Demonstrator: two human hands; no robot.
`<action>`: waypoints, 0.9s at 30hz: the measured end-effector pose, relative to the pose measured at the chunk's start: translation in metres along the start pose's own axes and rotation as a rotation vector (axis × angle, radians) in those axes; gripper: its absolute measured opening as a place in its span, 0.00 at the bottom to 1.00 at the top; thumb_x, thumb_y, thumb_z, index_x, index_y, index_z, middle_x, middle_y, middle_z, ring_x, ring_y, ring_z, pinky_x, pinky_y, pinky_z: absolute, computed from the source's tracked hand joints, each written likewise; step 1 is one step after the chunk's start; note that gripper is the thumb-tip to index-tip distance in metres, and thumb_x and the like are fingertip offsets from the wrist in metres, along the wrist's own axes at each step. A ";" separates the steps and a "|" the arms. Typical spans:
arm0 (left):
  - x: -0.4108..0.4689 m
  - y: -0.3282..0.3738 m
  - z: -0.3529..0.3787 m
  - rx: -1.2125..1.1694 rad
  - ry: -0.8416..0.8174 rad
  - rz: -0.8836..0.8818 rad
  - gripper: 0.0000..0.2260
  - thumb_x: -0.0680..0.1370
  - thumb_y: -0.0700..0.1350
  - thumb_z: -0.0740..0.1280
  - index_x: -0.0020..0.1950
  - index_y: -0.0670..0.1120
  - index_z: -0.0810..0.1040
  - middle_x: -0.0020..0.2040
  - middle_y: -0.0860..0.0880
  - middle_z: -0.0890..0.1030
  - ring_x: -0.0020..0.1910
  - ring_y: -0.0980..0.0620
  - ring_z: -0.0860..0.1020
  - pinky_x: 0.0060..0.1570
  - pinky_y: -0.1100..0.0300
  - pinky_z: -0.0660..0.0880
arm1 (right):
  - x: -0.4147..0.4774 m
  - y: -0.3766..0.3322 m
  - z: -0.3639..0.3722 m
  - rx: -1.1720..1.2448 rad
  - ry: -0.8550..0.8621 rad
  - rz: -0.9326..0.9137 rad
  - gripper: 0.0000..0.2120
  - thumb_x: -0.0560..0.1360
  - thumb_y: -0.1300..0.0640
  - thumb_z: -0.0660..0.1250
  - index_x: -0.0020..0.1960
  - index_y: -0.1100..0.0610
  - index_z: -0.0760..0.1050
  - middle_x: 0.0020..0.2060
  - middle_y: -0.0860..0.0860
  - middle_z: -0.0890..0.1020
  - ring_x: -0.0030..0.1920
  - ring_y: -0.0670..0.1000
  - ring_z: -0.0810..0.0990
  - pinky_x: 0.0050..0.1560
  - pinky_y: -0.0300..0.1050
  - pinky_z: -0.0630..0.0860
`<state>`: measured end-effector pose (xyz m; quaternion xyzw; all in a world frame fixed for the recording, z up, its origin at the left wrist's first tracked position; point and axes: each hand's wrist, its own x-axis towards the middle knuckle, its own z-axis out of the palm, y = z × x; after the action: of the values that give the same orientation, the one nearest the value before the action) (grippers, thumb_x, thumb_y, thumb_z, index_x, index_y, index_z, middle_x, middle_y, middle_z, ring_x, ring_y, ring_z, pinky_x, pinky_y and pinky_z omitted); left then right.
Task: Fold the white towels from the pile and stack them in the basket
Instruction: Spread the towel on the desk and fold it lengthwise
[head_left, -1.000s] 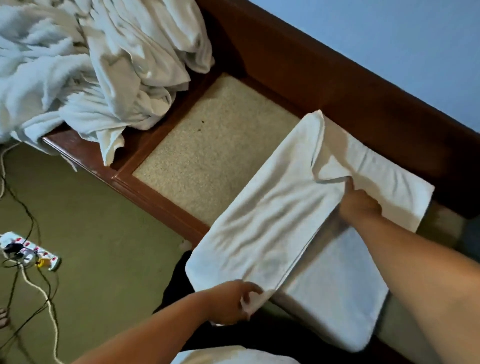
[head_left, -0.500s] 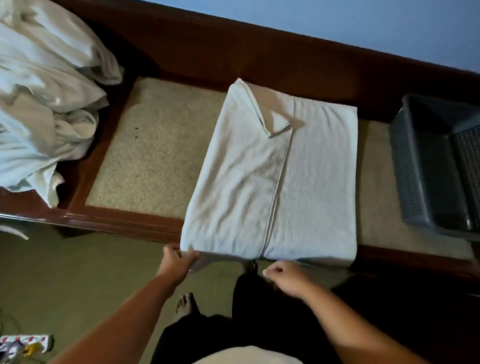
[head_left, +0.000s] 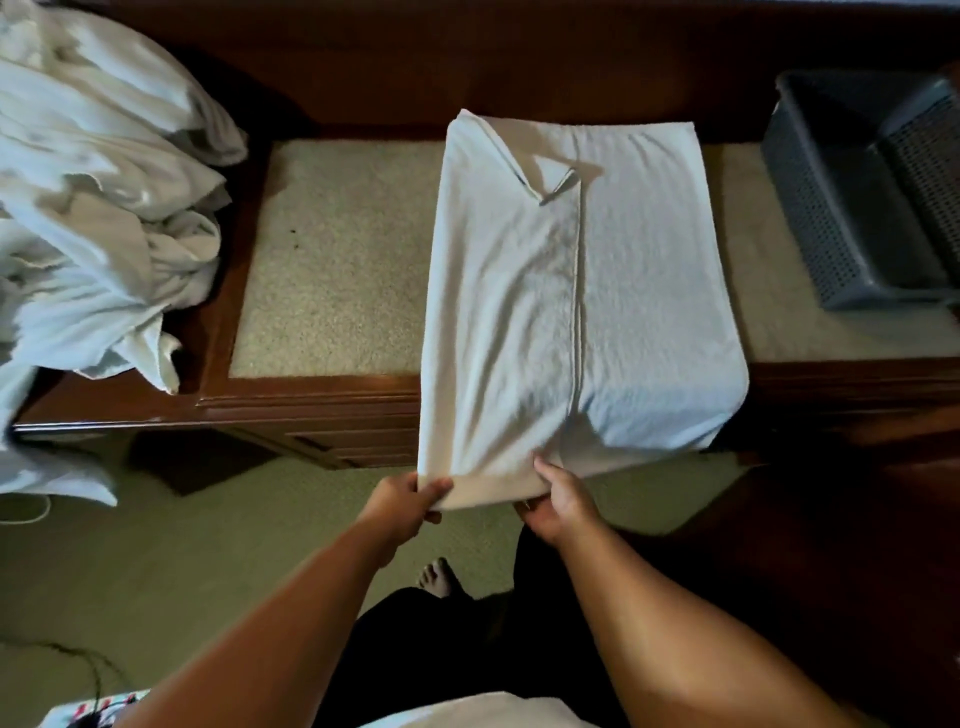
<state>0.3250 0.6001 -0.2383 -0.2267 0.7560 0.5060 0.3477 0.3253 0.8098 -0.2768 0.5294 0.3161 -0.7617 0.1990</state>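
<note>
A white towel (head_left: 566, 291), folded lengthwise with its left flap laid over the middle, lies across the bench and hangs over the front edge. My left hand (head_left: 402, 501) pinches its near left corner. My right hand (head_left: 558, 499) grips the near edge at the middle, where the flap's hem ends. A small corner is turned back near the far end. The pile of crumpled white towels (head_left: 98, 218) sits at the left end of the bench. The grey perforated basket (head_left: 862, 192) stands at the right end; I see nothing inside it.
The wooden bench (head_left: 311, 405) has a beige cushioned top (head_left: 332, 260) and a dark backrest. Green carpet lies below, with my bare foot (head_left: 439, 577) on it. A power strip with cables shows at the bottom left corner (head_left: 88, 712).
My right hand left the flap's far corner and came to the near edge. Both hands now hold that edge, which hangs lower over the bench front. The view has swung right, showing the basket.
</note>
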 end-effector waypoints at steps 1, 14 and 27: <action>0.001 -0.002 -0.001 0.012 -0.014 0.012 0.05 0.80 0.49 0.70 0.46 0.49 0.80 0.41 0.48 0.83 0.34 0.53 0.80 0.27 0.64 0.67 | 0.001 0.004 -0.002 0.040 0.040 -0.042 0.13 0.78 0.60 0.68 0.63 0.57 0.76 0.44 0.55 0.85 0.45 0.55 0.81 0.31 0.44 0.81; 0.004 -0.043 0.025 0.331 -0.052 -0.029 0.07 0.79 0.45 0.69 0.41 0.49 0.81 0.46 0.44 0.86 0.39 0.45 0.83 0.43 0.54 0.79 | -0.018 0.019 -0.056 -0.485 0.438 -0.290 0.09 0.76 0.64 0.65 0.54 0.60 0.79 0.41 0.57 0.82 0.36 0.55 0.81 0.36 0.50 0.79; 0.027 0.052 -0.011 0.756 0.350 0.456 0.16 0.77 0.46 0.67 0.66 0.50 0.76 0.63 0.48 0.75 0.61 0.43 0.75 0.58 0.46 0.70 | -0.019 -0.056 0.007 -1.360 0.505 -1.132 0.14 0.71 0.59 0.67 0.56 0.58 0.76 0.55 0.58 0.75 0.53 0.63 0.77 0.51 0.55 0.76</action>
<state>0.2676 0.6103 -0.2242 0.0055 0.9650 0.2127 0.1533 0.2911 0.8447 -0.2421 0.2153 0.9420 -0.2574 -0.0101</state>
